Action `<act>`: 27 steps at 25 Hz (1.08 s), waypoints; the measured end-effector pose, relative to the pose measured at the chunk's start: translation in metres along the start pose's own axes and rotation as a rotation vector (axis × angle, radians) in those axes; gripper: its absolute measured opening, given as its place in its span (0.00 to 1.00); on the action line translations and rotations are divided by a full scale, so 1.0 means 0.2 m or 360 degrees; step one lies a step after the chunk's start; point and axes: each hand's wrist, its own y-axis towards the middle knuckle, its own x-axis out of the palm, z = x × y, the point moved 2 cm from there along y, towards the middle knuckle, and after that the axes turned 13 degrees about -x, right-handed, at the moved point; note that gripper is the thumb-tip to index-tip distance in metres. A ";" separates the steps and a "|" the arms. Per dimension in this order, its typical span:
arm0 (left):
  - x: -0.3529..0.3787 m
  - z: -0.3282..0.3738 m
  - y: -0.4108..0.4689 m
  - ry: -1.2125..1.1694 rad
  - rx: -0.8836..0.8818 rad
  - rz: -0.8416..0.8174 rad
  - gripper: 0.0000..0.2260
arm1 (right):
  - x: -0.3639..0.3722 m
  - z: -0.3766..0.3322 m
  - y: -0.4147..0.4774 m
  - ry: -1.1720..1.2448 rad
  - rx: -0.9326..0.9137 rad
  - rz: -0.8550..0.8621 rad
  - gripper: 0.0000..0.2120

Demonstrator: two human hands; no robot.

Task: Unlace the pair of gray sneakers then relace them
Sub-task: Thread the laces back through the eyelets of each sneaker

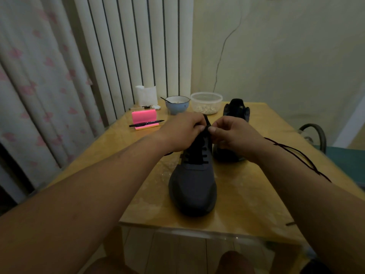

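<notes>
Head view looks down two bare forearms to a near gray sneaker [192, 186] of dark fabric, which stands on a yellow-brown glossy wooden table [246, 204] with its toe toward the camera. Black laces cross its lower eyelets; the upper rows are hidden under the hands.

The left hand [183, 131] has its fingers curled over the top of the black tongue, thumb tip showing at the tongue's edge. The right hand [233, 135] meets it there, thumb and forefinger pinched together. Whether either hand pinches the tongue or a lace end cannot be told, since everything there is black on black.

A loose dark shoelace [296, 152] lies across the right forearm and runs off toward the table's right edge; its start is hidden behind the wrist. A short dark end shows under the left wrist.

The second gray sneaker [237, 110] stands just behind the right hand, which covers its middle, so its lacing cannot be seen.

At the table's far end are a pale blue ceramic bowl [177, 106] with a dark handle sticking out, a clear round plastic container [206, 103] of pale bits, a pink sticky-note block [144, 117] with a black pen [146, 123] across it, and blurred white paper [146, 95]. A curved dark chair back [314, 133] is cut off at the right.
</notes>
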 end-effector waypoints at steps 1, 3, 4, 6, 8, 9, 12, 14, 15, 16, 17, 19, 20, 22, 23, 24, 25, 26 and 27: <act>0.00 0.01 0.00 -0.0007 -0.0009 -0.0003 0.06 | 0.01 -0.01 0.00 -0.0039 -0.0014 0.0008 0.06; 0.01 0.01 -0.01 -0.0022 -0.0038 -0.0001 0.06 | 0.01 -0.03 -0.01 -0.0184 -0.0002 -0.0003 0.06; 0.00 0.01 -0.01 -0.0037 -0.0064 -0.0003 0.07 | 0.01 -0.02 -0.01 -0.0191 0.0038 0.0028 0.06; -0.02 -0.01 -0.03 -0.0180 -0.0161 -0.0029 0.08 | -0.02 0.00 -0.01 0.0306 0.0223 0.0290 0.08; -0.06 -0.02 -0.05 -0.0570 -0.0316 -0.0019 0.10 | -0.07 0.00 0.00 0.1340 0.0364 0.0599 0.10; -0.07 -0.02 -0.06 -0.0786 -0.0397 0.0011 0.10 | -0.09 0.00 0.02 0.1722 0.0364 0.0707 0.11; -0.07 -0.07 -0.10 -0.0982 -0.0534 0.0134 0.10 | -0.11 -0.04 0.01 0.1562 0.0343 0.0699 0.10; -0.03 -0.12 -0.14 -0.0909 -0.0578 0.0118 0.11 | -0.09 -0.07 -0.04 0.0427 0.0253 0.0354 0.10; -0.02 -0.14 -0.16 -0.0873 -0.0602 0.0080 0.11 | -0.08 -0.07 -0.06 -0.0106 0.0169 0.0137 0.11; 0.00 -0.16 -0.18 -0.0841 -0.0622 0.0039 0.12 | -0.07 -0.07 -0.07 -0.0441 0.0091 -0.0069 0.13; 0.01 -0.17 -0.20 -0.0812 -0.0623 0.0010 0.13 | -0.06 -0.07 -0.08 -0.0555 0.0056 -0.0205 0.13; 0.02 -0.17 -0.22 -0.0761 -0.0582 0.0004 0.14 | -0.07 -0.10 -0.08 -0.0408 0.0094 -0.0196 0.13; 0.02 -0.17 -0.22 -0.0720 -0.0557 0.0010 0.14 | -0.07 -0.10 -0.08 -0.0308 0.0137 -0.0131 0.13; 0.02 -0.18 -0.22 -0.0577 -0.0521 0.0021 0.14 | -0.11 -0.07 -0.07 -0.0150 0.0254 0.0097 0.11; 0.02 -0.18 -0.21 -0.0489 -0.0520 0.0026 0.13 | -0.13 -0.05 -0.08 -0.0013 0.0324 0.0231 0.10; 0.02 -0.18 -0.21 -0.0408 -0.0517 0.0037 0.11 | -0.15 -0.03 -0.08 0.0175 0.0401 0.0369 0.08; 0.02 -0.18 -0.20 -0.0365 -0.0513 0.0048 0.09 | -0.16 -0.02 -0.09 0.0392 0.0461 0.0469 0.07; 0.02 -0.17 -0.20 -0.0384 -0.0509 0.0056 0.08 | -0.17 0.00 -0.10 0.0596 0.0485 0.0527 0.06; 0.02 -0.17 -0.20 -0.0467 -0.0527 0.0055 0.09 | -0.17 0.00 -0.10 0.0764 0.0489 0.0548 0.06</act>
